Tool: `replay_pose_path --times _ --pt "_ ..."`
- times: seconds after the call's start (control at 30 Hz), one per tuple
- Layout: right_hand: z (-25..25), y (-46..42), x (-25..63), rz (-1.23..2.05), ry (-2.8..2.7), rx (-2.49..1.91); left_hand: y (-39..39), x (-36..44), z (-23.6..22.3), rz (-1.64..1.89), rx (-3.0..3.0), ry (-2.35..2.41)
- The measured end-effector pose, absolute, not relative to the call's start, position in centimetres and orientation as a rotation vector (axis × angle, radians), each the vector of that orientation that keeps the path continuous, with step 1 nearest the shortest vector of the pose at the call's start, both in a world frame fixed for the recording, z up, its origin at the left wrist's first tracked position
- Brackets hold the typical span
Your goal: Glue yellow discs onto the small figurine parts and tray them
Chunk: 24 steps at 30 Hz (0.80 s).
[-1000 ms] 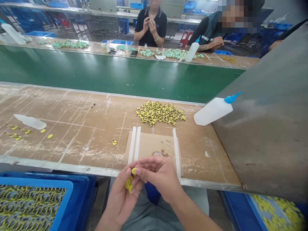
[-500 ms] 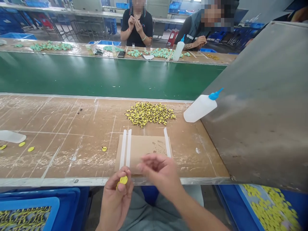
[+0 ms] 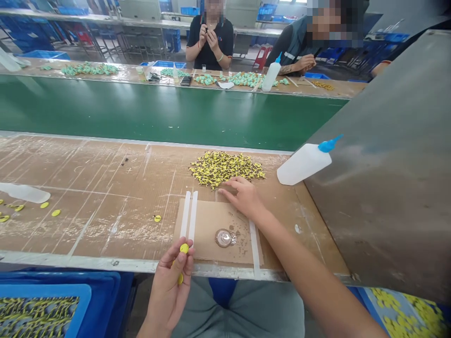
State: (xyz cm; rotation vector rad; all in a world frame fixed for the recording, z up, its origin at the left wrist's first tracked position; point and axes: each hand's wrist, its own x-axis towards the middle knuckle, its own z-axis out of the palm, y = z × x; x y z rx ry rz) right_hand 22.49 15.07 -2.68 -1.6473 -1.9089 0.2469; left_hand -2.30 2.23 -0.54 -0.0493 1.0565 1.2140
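Note:
My left hand [image 3: 171, 286] is at the bench's near edge, its fingers closed on small yellow discs [image 3: 183, 248], one pinched at the fingertips. My right hand [image 3: 244, 195] reaches forward over the cardboard pad [image 3: 211, 220], fingers spread, its tips at the near edge of the heap of small yellow-and-black parts [image 3: 225, 167]. Whether it grips a part I cannot see. On the pad lie white strips [image 3: 189, 215] and a round puddle of glue [image 3: 223, 237].
A white squeeze bottle with a blue nozzle [image 3: 306, 161] leans against a grey metal panel [image 3: 387, 159] on the right. Loose yellow discs [image 3: 49, 210] lie far left. Blue bins [image 3: 42, 305] sit below. Beyond the green conveyor [image 3: 158, 110], two people work at another bench.
My right hand has left my left hand and reached forward to the heap of yellow-and-black parts. The left hand stays low with the discs. The glue puddle is now uncovered.

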Motion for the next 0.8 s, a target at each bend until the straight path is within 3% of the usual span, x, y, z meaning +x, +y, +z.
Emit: replay_pose_path --times 0.33,0.8 --pt "-2.5 17.6 20.9 0.326 -2.129 -1.495 3.1 -2.6 -0.2 1.189 -0.084 1.064" --pt "-2.5 12.6 24.3 0.277 -1.992 -1.573 3.5 -2.5 -0.5 1.167 -0.09 1.039"
